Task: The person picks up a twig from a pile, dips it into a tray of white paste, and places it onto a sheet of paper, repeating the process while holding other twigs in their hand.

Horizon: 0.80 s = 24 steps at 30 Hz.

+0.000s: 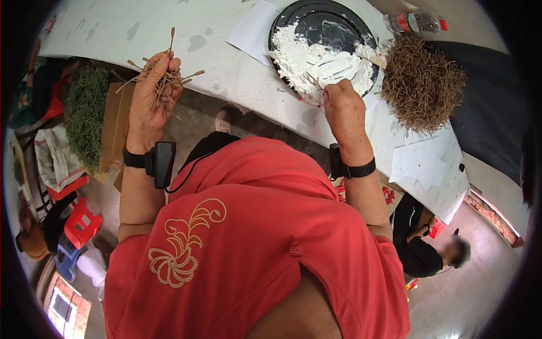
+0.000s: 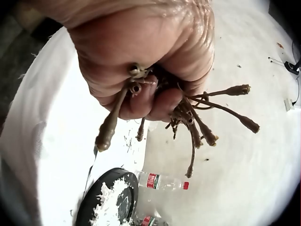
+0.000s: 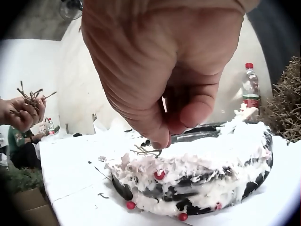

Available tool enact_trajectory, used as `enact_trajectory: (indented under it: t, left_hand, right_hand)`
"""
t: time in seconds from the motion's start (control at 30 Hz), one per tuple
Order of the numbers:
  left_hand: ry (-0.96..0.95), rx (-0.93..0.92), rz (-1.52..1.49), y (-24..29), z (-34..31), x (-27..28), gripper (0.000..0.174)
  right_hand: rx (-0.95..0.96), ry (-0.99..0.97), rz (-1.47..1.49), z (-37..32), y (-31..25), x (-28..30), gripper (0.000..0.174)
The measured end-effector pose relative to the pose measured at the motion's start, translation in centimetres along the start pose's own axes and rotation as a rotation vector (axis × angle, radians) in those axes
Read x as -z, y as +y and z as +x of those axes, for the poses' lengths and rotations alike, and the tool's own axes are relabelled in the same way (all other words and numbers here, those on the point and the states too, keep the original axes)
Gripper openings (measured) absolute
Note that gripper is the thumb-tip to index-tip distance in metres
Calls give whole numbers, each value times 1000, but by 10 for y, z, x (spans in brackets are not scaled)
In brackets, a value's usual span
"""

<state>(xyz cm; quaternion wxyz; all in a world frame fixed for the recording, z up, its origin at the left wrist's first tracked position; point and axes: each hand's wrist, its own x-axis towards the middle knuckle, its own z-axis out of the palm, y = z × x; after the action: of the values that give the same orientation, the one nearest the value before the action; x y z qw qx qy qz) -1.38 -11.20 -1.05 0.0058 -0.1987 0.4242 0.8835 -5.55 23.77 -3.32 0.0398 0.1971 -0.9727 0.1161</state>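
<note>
My left hand [image 1: 148, 104] grips a loose bunch of thin brown stems [image 2: 202, 134] with thick knobbly ends that stick out between the fingers. Over the near edge of a round black dish [image 1: 353, 17], my right hand [image 1: 344, 107] pinches thin brown stems [image 3: 149, 151] between thumb and fingertips. Their ends lie right at a thick, white, creamy paste [image 1: 333, 66] spread over much of the dish. In the right wrist view, paste also coats the dish's side, and small red beads [image 3: 159, 175] stick out there.
A large heap of brown stems [image 1: 423, 82] lies right of the dish. Behind it lies a plastic bottle [image 1: 418, 22] with a red cap. Paper sheets [image 1: 420, 161] lie on the white table [image 1: 226, 73]. Green foliage [image 1: 87, 113] stands at left; a person [image 1: 423, 243] sits at lower right.
</note>
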Motion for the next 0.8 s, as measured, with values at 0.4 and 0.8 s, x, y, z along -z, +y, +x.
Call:
enact_trajectory:
  t: [0.4, 0.8]
  left_hand:
    - [74, 9, 76, -10, -5, -5, 13]
    - [75, 25, 72, -16, -4, -1, 13]
  right_hand:
    - [14, 151, 141, 0, 4, 33, 17]
    - [-132, 164, 243, -31, 15, 2, 10]
